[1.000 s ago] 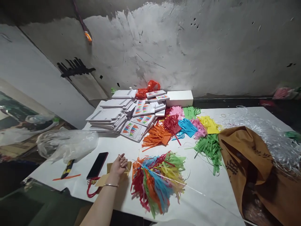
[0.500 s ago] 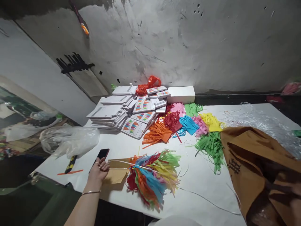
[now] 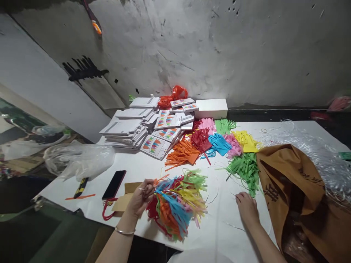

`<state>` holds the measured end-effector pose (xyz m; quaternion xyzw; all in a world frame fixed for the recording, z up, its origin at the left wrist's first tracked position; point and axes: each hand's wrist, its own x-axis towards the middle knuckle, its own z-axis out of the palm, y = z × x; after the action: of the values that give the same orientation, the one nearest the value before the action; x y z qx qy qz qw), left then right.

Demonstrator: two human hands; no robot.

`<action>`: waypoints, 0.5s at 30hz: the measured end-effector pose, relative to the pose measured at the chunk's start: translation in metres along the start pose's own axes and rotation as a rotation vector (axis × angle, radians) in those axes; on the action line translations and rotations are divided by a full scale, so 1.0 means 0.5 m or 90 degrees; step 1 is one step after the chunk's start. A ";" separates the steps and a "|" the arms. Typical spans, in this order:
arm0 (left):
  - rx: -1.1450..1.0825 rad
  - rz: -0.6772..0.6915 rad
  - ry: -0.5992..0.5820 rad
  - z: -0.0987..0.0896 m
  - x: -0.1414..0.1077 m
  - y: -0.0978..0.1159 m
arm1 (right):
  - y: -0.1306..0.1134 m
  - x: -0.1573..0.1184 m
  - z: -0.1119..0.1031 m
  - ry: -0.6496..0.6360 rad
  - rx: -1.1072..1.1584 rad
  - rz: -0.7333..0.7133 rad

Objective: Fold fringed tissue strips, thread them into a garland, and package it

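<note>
- Here's the white counter (image 3: 137, 164), brown cloth (image 3: 290, 171) at right!
- Multicolour tassel bundle (image 3: 175, 210), near centre, its left end gripped by your left hand (image 3: 142, 195)!
- Your right hand (image 3: 247, 210), fingers curled, near green tassels (image 3: 244, 168); can't tell its grip!

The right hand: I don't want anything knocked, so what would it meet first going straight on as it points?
Probably the green fringed tassels, whose left edge lies just ahead of the right hand; its height is unclear, so it might pass over them.
</note>
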<state>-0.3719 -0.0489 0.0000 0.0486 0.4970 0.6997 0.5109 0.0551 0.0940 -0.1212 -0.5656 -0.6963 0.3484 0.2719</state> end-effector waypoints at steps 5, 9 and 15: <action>0.105 0.041 -0.100 0.025 -0.058 -0.028 | -0.083 -0.015 0.131 -0.117 0.023 -0.096; 0.096 0.075 -0.079 -0.001 -0.073 -0.014 | -0.143 -0.030 0.182 -0.174 0.128 -0.105; 0.086 0.125 0.046 -0.076 -0.051 0.021 | -0.152 -0.002 -0.029 -0.099 0.371 0.029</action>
<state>-0.3889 -0.0925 0.0002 0.1059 0.5541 0.7126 0.4171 0.0210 0.0865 -0.0520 -0.4511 -0.5729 0.5818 0.3602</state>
